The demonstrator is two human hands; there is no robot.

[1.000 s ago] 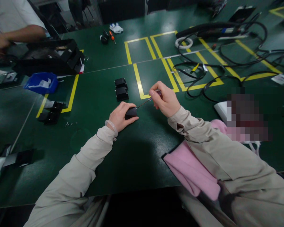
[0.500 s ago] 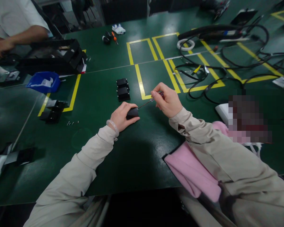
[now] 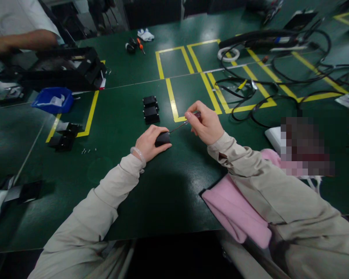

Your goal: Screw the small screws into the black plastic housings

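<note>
My left hand (image 3: 151, 143) is closed round a small black box (image 3: 163, 139) and holds it against the green table. In my right hand (image 3: 205, 123) is a screwdriver (image 3: 178, 127), its handle mostly hidden by my fingers. The thin shaft slants down to the left, and its tip meets the right side of the box. Just beyond my left hand stand two similar black boxes (image 3: 151, 115) in a row, with small shiny screws at their edges. Several loose screws (image 3: 88, 151) lie on the table to the left.
A blue bin (image 3: 52, 100) and black parts (image 3: 64, 136) stand at left, near a black tray (image 3: 61, 79) and another person's arm (image 3: 23, 40). Black cables (image 3: 267, 83) coil at back right. A pink cloth (image 3: 235, 207) lies under my right forearm; an orange-handled screwdriver (image 3: 140, 44) lies far back.
My two hands, the black box and the screwdriver keep almost the same positions. At the far left, the other person's arm has shifted upward.
</note>
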